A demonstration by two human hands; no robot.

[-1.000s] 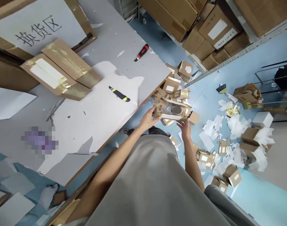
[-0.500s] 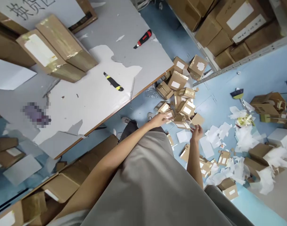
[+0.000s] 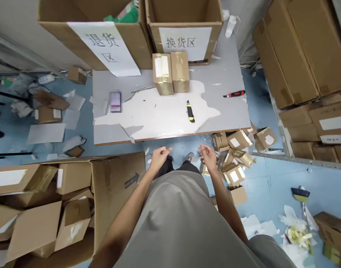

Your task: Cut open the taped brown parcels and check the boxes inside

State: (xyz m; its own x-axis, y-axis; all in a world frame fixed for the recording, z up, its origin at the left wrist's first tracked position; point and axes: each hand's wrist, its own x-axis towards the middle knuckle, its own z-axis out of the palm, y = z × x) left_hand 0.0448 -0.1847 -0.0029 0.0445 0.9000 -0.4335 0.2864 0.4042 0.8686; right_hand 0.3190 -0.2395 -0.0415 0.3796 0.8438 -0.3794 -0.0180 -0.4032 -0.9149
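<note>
My left hand (image 3: 158,159) hovers just in front of the table's near edge, fingers loosely bent and nothing visible in it. To its right, my right hand (image 3: 208,156) is at about the same height, fingers half curled and apart, also without anything visible in it. On the table (image 3: 164,126) beyond them lie a black-and-yellow utility knife (image 3: 190,112) and, further right, a red-and-black utility knife (image 3: 235,94). Two taped cardboard boxes (image 3: 170,73) stand side by side behind the yellow knife. A blurred purple item (image 3: 115,102) is on the left part of the table.
Two large open cartons (image 3: 148,41) with handwritten signs stand at the table's back. A big carton (image 3: 114,197) full of boxes is at my left. Discarded small boxes (image 3: 234,175) lie heaped on the floor to the right, near a shelf (image 3: 282,141) and a broom (image 3: 301,195).
My view has swung left to face the table squarely. Both hands have come away from the heap of boxes to the table's front edge, and they are now further apart.
</note>
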